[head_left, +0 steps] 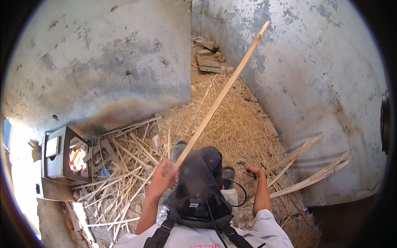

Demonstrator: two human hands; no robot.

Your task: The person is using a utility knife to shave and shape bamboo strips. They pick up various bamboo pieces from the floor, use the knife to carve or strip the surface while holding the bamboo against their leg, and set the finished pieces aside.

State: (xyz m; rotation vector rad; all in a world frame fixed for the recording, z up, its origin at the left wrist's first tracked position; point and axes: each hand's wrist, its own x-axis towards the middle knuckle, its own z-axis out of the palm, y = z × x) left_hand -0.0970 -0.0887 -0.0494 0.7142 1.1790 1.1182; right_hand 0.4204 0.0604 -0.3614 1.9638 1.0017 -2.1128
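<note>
My left hand (164,175) is closed on the lower end of a long pale wooden strip (221,96), which slants up and away to the upper right. My right hand (257,172) is wrapped round a small green-handled tool (242,163) with a metal head, beside my right leg; its exact kind is hard to make out. Several curved wooden slats (314,177) rest at the right, close to that hand. My bent, dark-trousered legs (196,163) are between my hands.
Straw shavings (231,115) cover the floor, with scattered sticks (128,155) at left. A metal-framed box (60,144) with bright orange contents stands by a sunlit opening. Broken slabs (209,62) are piled in the gap between stained walls (314,82). A blue object (105,172) lies among the sticks.
</note>
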